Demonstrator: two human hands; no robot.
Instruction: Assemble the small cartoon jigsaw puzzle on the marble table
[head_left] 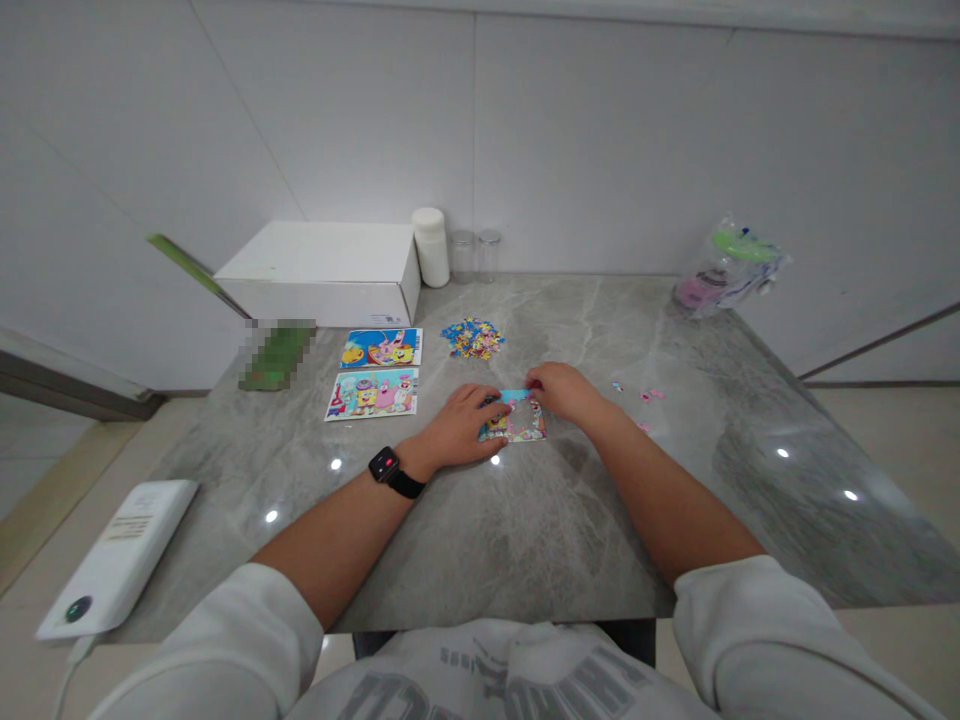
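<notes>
A small partly assembled jigsaw puzzle (519,420) lies on the grey marble table (525,520). My left hand (459,425), with a black watch on its wrist, rests at the puzzle's left edge, fingers curled onto it. My right hand (561,390) is at the puzzle's upper right corner, fingers pinched on a small pink piece. A heap of loose puzzle pieces (471,338) lies just behind the puzzle. A few pink pieces (649,395) are scattered to the right of my right hand.
Two cartoon picture cards (375,372) lie to the left. Behind them stand a white box (322,270), a white jar (431,246) and two clear jars (475,254). A plastic bag (726,268) sits at back right. A white device (120,555) lies at the front left edge.
</notes>
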